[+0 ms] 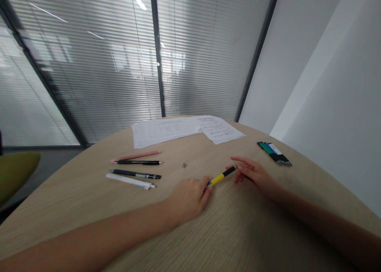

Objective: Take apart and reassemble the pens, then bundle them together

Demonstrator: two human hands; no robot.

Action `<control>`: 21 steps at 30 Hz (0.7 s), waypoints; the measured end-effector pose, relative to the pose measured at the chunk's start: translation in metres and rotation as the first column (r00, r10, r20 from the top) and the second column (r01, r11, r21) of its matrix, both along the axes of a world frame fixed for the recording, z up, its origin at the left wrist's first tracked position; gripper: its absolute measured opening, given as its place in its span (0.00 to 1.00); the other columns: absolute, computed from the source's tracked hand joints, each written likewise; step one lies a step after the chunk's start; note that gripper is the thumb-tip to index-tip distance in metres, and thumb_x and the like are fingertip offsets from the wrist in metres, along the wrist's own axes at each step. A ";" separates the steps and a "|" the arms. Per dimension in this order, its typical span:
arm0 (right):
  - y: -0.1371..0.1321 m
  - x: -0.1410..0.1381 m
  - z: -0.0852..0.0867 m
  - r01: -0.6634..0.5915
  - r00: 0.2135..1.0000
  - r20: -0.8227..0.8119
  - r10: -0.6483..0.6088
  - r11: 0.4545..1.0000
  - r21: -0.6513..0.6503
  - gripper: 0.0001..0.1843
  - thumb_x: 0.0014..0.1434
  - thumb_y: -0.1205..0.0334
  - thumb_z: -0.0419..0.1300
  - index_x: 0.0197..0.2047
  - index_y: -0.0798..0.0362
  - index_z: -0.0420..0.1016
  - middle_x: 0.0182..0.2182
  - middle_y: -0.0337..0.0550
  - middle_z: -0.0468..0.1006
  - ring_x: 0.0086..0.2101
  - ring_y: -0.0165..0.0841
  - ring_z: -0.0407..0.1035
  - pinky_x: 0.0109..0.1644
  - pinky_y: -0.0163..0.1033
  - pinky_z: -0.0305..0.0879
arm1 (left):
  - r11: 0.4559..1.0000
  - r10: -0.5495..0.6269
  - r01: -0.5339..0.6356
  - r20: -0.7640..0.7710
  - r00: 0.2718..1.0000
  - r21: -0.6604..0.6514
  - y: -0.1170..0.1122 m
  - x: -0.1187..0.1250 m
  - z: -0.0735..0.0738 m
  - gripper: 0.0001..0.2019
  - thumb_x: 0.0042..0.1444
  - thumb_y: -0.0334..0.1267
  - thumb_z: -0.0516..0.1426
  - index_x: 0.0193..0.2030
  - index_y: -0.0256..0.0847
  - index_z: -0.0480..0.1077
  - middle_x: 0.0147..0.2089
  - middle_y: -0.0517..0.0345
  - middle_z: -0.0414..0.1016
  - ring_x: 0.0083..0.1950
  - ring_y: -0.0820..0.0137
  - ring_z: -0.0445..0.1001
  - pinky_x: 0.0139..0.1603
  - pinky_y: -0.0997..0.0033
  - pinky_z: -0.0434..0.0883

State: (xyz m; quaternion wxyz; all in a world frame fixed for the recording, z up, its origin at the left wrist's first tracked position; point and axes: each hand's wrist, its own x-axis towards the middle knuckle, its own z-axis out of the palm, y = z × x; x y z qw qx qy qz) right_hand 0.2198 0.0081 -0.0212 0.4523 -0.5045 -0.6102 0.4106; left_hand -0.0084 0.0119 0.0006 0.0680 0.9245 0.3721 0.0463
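**Office corner, seen from head height**

Glass partitions with grey slatted blinds (pixel 104 65) close off the far side, a white wall (pixel 312 85) runs down the right, and an olive-green padded seat (pixel 14 176) shows at the left edge. Across the front spreads a curved, pale wood-grain table (pixel 238 232).

Near the middle of the table, a slim yellow-and-black mechanical pencil (pixel 222 176) lies on a long axis running diagonally, its silver tip pointing down and left and its black end up and right. The left hand (pixel 187 198) is curled narrow, with its fingers closed at the silver tip. The right hand (pixel 253 174) comes in from the other side, its fingers (pixel 238 164) drawn in narrow around the black end, so the pencil spans the small gap between both hands.

Beyond the left hand, four items lie side by side: a pink pencil (pixel 135 156), a slim black pen (pixel 138 162), a navy-and-silver pen (pixel 135 174) and a white tube-shaped pen (pixel 131 180). Printed white paper sheets (pixel 186 129) sit at the far edge of the table. Off to the right lies a bundle of green, blue, white and black markers (pixel 275 153), well apart from the right hand.
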 end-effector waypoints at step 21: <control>0.054 -0.083 -0.011 -0.113 0.955 0.290 0.064 0.981 0.155 0.14 0.48 0.64 0.55 0.40 0.50 0.70 0.20 0.34 0.67 0.20 0.26 0.59 0.24 0.32 0.55 | 0.993 -0.101 0.096 0.082 0.991 0.071 -0.004 -0.003 -0.003 0.11 0.56 0.37 0.39 0.43 0.36 0.55 0.29 0.52 0.71 0.27 0.63 0.71 0.26 0.67 0.64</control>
